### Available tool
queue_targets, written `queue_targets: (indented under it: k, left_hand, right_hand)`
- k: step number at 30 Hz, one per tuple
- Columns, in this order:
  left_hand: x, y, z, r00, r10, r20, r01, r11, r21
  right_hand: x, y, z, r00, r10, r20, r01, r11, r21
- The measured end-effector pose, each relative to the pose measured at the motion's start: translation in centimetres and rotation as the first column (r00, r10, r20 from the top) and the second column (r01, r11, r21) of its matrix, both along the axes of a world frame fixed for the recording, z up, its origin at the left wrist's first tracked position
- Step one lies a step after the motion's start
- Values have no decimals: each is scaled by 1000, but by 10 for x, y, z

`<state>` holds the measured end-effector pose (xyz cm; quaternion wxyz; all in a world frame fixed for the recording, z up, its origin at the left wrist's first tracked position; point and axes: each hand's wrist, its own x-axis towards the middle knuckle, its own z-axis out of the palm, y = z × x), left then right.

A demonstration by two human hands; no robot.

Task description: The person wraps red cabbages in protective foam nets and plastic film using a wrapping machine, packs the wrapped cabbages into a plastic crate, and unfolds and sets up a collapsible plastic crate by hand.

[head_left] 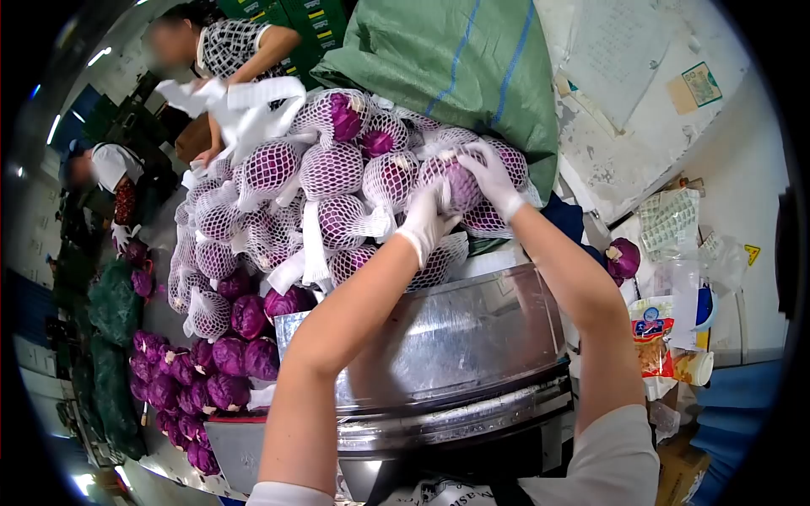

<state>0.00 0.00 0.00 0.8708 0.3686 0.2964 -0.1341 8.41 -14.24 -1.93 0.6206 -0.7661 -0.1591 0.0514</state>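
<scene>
A red cabbage (463, 187) in a white foam net is between my two gloved hands, at the right side of a heap of netted cabbages (331, 171). My left hand (427, 221) presses against its near left side, fingers curved and partly hidden. On its upper right, my right hand (492, 179) has the fingers wrapped over the net. More netted cabbages touch it on both sides. Just below my hands is a shiny metal surface (439, 337) of a machine.
A large green woven sack (447, 59) lies behind the heap. Bare red cabbages (198, 379) are piled at lower left. Across the heap, a person (236, 51) handles white netting (245, 105); another person (114, 169) stands farther left. A loose cabbage (623, 260) sits at right.
</scene>
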Motion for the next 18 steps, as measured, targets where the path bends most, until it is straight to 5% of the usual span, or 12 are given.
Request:
queue_targets:
  k: [1, 2, 4, 5, 8, 10, 13, 15, 17, 18]
  left_hand:
    - [-10, 5, 0, 996, -17, 86, 10, 997, 80]
    - [-22, 24, -12, 943, -223, 245, 176, 964, 200]
    - [-82, 13, 70, 927, -149, 343, 26, 941, 339]
    - [-123, 17, 92, 905, -209, 370, 70, 932, 355]
    - [-220, 20, 120, 866, -291, 407, 41, 852, 522]
    - [-268, 16, 98, 824, -327, 463, 2, 819, 574]
    - [-311, 25, 85, 924, -323, 205, 88, 701, 707]
    - [-327, 38, 108, 948, -315, -35, 241, 646, 724]
    - [-343, 73, 114, 941, -337, 19, 235, 695, 680]
    - [-353, 87, 120, 899, -437, 36, 192, 466, 864]
  right_hand:
    - [-18, -4, 9, 1000, -18, -13, 20, 988, 153]
    - [-36, -8, 23, 998, 7, -62, 10, 964, 265]
    - [-73, -24, 88, 991, 125, -54, -85, 877, 474]
    - [-96, -28, 97, 983, 151, 101, -179, 901, 395]
    - [-168, -6, 128, 940, 325, -103, -206, 782, 588]
    - [-189, 10, 114, 924, 378, 54, -365, 834, 414]
    - [-228, 27, 86, 861, 474, 183, -501, 852, 150]
    - [-241, 21, 87, 925, 358, 129, -371, 923, 97]
    - [-255, 4, 120, 897, 259, 357, -277, 961, -2]
    - [-259, -13, 133, 821, 313, 477, -299, 948, -108]
